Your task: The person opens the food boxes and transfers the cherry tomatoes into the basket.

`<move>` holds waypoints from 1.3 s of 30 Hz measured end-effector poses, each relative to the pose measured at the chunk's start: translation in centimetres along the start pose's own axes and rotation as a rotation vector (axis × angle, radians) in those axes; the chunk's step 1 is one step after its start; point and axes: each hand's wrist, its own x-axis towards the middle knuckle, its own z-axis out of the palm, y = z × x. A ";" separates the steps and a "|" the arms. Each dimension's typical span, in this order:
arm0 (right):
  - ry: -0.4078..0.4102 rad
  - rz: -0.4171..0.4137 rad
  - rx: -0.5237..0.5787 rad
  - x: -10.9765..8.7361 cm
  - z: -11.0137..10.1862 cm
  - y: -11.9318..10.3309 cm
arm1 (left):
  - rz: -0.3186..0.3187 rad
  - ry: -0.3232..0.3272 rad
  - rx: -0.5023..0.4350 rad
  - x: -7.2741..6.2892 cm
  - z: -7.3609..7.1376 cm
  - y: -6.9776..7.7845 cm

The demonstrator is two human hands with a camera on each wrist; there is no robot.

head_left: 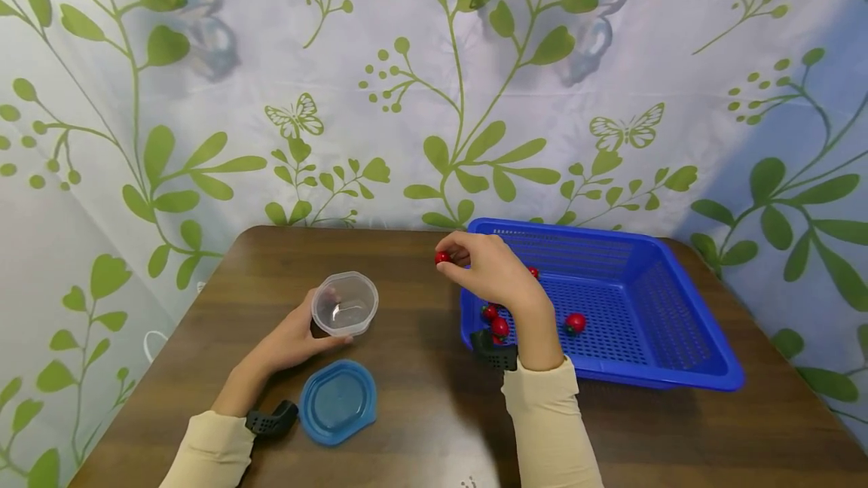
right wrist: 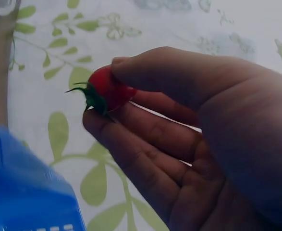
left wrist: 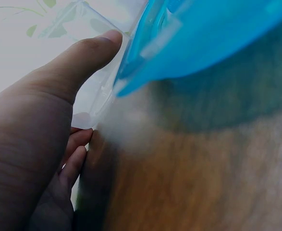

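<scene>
My right hand [head_left: 490,266] pinches a red cherry tomato [right wrist: 111,90] between thumb and fingertips, above the left rim of a blue basket [head_left: 678,379]. Green leafy sepals show on this tomato in the right wrist view. On the left, my left hand [head_left: 296,337] grips a clear plastic tub [head_left: 346,307], with the thumb along its near side and the other fingers round its far left side. Just in front of that hand lies a blue lid [head_left: 337,401], flat on the table. Inside the basket are several more tomatoes [head_left: 575,323], some partly hidden by my right arm.
The brown wooden table [head_left: 414,398] carries everything. Behind it hangs a pale curtain [head_left: 380,134] with green leaves and butterflies. Dark wrist bands [head_left: 273,420] sit on both wrists.
</scene>
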 end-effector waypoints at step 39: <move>-0.057 0.209 -0.103 -3.4 -3.5 5.4 | 0.025 0.017 0.007 -0.4 0.0 0.3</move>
